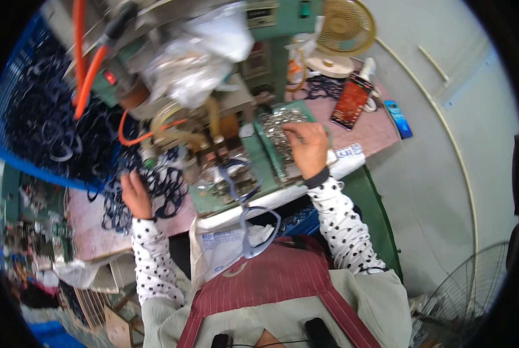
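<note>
1. Left hand (135, 196), left of the green machine (236, 174), lies palm-down with fingers curled among loose dark rings (155, 191); what it grips cannot be told.
2. Right hand (310, 149), right of the machine, presses open fingers into a green tray (271, 152) of small silvery metal pieces (278, 129).

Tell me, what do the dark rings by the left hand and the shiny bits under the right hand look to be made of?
The dark rings look like rubber or soft plastic: matt, thin, lying in a loose tangled heap. The shiny bits look like metal: small silvery pieces that glint, piled in a green tray. The left hand rests on the rings, the right hand on the pieces. Neither material is certain.
</note>
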A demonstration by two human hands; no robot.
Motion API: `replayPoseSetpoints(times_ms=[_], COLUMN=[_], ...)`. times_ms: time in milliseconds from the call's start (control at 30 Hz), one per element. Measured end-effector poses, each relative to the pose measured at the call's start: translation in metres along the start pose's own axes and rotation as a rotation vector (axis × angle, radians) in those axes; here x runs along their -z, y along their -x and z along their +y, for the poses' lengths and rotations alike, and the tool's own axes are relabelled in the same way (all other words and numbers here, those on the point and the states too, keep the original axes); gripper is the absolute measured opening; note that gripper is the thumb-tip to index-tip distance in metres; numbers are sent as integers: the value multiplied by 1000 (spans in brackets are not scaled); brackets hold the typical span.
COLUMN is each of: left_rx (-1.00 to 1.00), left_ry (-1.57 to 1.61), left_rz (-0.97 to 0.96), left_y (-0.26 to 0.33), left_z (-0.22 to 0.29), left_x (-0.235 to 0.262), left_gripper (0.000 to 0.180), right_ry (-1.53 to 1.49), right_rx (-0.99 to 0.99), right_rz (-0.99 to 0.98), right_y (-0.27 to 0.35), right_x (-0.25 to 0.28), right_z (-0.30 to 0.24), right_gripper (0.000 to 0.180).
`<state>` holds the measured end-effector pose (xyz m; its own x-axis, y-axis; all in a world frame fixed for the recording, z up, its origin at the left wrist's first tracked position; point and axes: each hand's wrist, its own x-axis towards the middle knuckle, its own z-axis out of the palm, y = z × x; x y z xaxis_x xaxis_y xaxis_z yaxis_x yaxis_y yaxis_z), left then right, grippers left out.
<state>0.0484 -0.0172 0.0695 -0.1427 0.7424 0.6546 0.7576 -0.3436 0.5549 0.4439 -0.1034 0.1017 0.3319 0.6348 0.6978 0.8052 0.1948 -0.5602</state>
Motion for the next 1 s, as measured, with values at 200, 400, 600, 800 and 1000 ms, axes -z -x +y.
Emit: replayPoseSetpoints(times_ms=[200,400,600,800,1000], left_rx=[0,-555,-738,-983,-1061], left_ry=[196,229,264,429,617], left_rz=[36,30,-60,-223,-310], left_y=[18,19,27,36,36], left_z=[69,126,146,169,186], left_x=[2,14,22,19,4], left_gripper=[15,21,48,34,31], right_ry=[-483,-522,-623,-836,-545], right_rx=[-177,-199,-425,-427,-323], right_rz=[-328,-444,-549,-440,-294], right_y=[-15,-10,-20,-12,-20], right_x=[15,5,-4,-12,4], right_z=[-76,-95,-117,-115,-41], right_gripper=[16,24,42,47,50])
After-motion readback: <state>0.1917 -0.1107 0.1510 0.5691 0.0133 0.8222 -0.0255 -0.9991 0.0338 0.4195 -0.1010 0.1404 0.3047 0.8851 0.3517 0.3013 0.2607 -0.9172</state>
